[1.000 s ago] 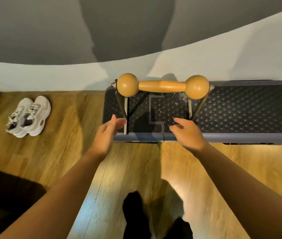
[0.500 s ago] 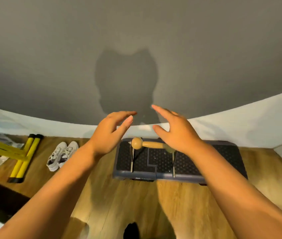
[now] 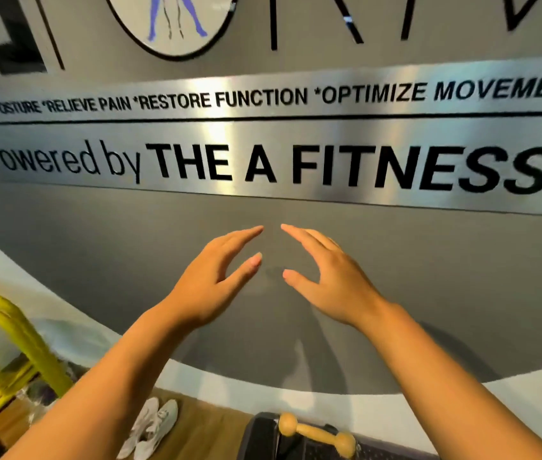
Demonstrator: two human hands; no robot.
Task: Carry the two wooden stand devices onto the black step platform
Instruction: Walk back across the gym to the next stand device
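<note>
We hold both hands up in front of a grey painted wall, and neither has a grip on anything. Our left hand [image 3: 211, 280] has its fingers straight and close together, slanting up to the right, with the thumb spread apart below them. Our right hand [image 3: 332, 277] mirrors it, fingers slanting up to the left, thumb apart. The fingertips of the two hands come near each other but do not touch.

Far below, at the bottom edge of the view, the wooden stand [image 3: 316, 433] sits on the black step platform [image 3: 263, 436]. We see a smooth, pale wood bar with a rounded ball at each end, lying at a slant. The platform under it looks dark and matt; its dimpled top is partly cut off by the frame, so we can only guess at its outline. Only one stand shows here.

To the left of the platform, a pair of white trainers [image 3: 153, 426] lies on the wooden plank floor [image 3: 203, 423]. Further left stands a yellow tube frame [image 3: 7, 340] with bent, glossy bars.

On the wall above our hands hangs a brushed metal sign [image 3: 263, 141] with black letters.
</note>
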